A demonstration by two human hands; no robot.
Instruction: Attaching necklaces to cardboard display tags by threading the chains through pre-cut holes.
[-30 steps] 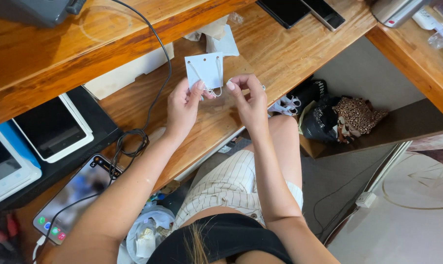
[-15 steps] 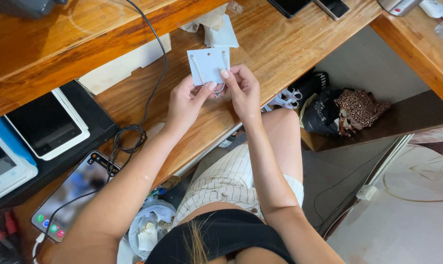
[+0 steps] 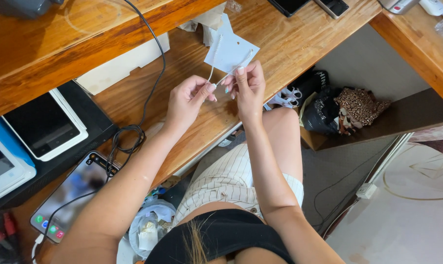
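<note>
The fingers of the left hand (image 3: 187,98) are pinched narrow on one end of a thin white strip (image 3: 226,76), and the fingers of the right hand (image 3: 246,85) pinch the same strip just beside them, thumb and forefinger closed on it. The strip runs from the two grips up to a small white card (image 3: 231,51), which hangs tilted just above the fingertips, over the wooden table (image 3: 290,44). A second thin white strand drops from the card's left edge towards the left hand.

Just beyond the card lie crumpled white papers (image 3: 209,22). To the left, a black cable (image 3: 150,73) runs across the table down to a coil near the left forearm. Further left sit a white tablet (image 3: 43,124) on a black tray, and nearer the person a phone (image 3: 70,195) with a lit screen. At the far edge lie two dark phones (image 3: 312,6). To the right, under the table, a black bag (image 3: 329,112) and a leopard-print cloth (image 3: 361,105) rest on a low shelf.
</note>
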